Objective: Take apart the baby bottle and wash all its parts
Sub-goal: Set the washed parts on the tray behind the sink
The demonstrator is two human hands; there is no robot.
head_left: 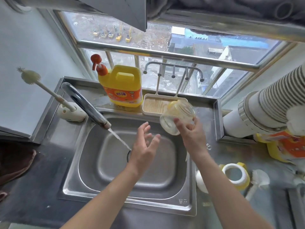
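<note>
At a kitchen sink, a person's right hand grips a clear, ribbed plastic baby-bottle body, tilted over the 1 o'clock corner of the stainless steel basin, while the left hand hovers empty, fingers spread, over the middle. The step appears to be rinsing: best swing the bottle's mouth into the thin water stream from the chrome tap at 10 o'clock, the free hand steadying it. A white tray rack sits just behind the bottle and could be knocked. A yellow detergent jug stands at 12 o'clock; a yellow-and-white screw collar waits at 4 o'clock.
</note>
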